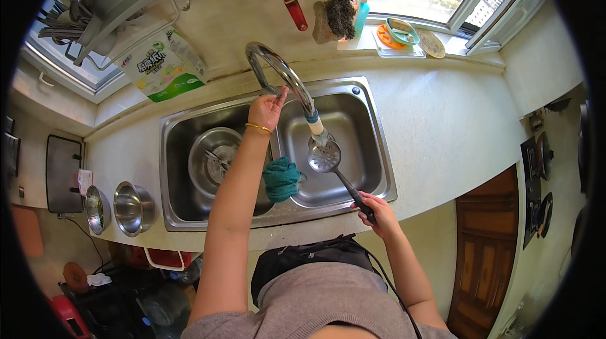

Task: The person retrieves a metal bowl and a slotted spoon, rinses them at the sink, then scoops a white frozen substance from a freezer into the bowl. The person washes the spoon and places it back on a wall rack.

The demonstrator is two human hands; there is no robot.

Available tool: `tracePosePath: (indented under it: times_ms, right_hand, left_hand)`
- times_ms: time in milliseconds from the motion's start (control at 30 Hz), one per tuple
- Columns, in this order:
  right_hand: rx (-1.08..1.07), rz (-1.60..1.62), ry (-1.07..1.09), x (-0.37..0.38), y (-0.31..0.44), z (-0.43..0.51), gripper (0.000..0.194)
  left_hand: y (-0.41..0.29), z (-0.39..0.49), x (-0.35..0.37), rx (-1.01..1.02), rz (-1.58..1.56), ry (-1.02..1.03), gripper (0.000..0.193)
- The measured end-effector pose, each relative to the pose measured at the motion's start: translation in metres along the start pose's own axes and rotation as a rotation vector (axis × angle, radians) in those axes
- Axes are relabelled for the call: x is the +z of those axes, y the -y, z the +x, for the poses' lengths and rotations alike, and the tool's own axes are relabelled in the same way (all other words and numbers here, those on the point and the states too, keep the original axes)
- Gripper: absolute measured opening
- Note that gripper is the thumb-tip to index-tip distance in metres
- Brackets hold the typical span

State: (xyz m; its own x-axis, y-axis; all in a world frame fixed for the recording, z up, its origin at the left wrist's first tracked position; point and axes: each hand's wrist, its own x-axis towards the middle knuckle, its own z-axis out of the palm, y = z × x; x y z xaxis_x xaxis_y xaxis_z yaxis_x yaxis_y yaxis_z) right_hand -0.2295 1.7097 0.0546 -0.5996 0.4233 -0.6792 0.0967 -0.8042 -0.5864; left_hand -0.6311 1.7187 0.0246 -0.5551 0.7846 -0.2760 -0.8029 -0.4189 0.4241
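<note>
My right hand (377,213) grips the dark handle of a slotted skimmer (325,156). The skimmer's perforated head is over the right sink basin (352,168), just beneath the spout of a chrome faucet (284,70), where water seems to run onto it. My left hand (269,107), with a gold bangle at the wrist, is at the lever by the faucet's base; whether the fingers close on it cannot be told. A teal cloth (281,179) lies over the divider between the basins. In the left basin (184,201) sits a metal bowl (201,159) with metal utensils inside, partly hidden by my left forearm.
Two metal bowls (134,209) (97,210) stand on the counter (445,116) left of the sink. A paper towel pack (161,66) is behind the left basin. A red peeler (289,3) and a scouring pad (342,13) hang on the wall. A soap bottle (362,12) stands at the window.
</note>
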Motion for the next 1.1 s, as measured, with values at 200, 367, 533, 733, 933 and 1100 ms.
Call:
tracePosePath:
  times_ms: [200,367,533,733,933,1100]
  right_hand:
    - [0.027,-0.09,-0.014,0.008,0.008,0.012,0.039]
    - [-0.135,-0.562,-0.183,0.01,-0.005,0.03,0.041]
    - [-0.677,-1.183,-0.181,0.012,-0.01,0.027,0.048]
    - [-0.88,-1.454,-0.206,-0.009,-0.009,0.002,0.045]
    - [-1.009,-1.525,-0.064,0.021,0.007,-0.001,0.039]
    - [-0.902,-1.182,-0.279,-0.031,-0.016,0.008,0.045]
  left_hand:
    - [-0.002,-0.01,-0.006,-0.007,0.05,0.085,0.018]
    - [0.058,-0.032,-0.043,-0.051,0.438,0.036,0.033]
    - [0.149,-0.064,-0.06,0.365,2.01,0.36,0.028]
    - [0.176,-0.031,-0.031,-0.027,2.057,0.417,0.04]
    - [0.159,0.088,-0.246,-0.177,1.633,0.25,0.046]
    - [0.197,-0.02,-0.073,-0.02,1.506,-0.025,0.049]
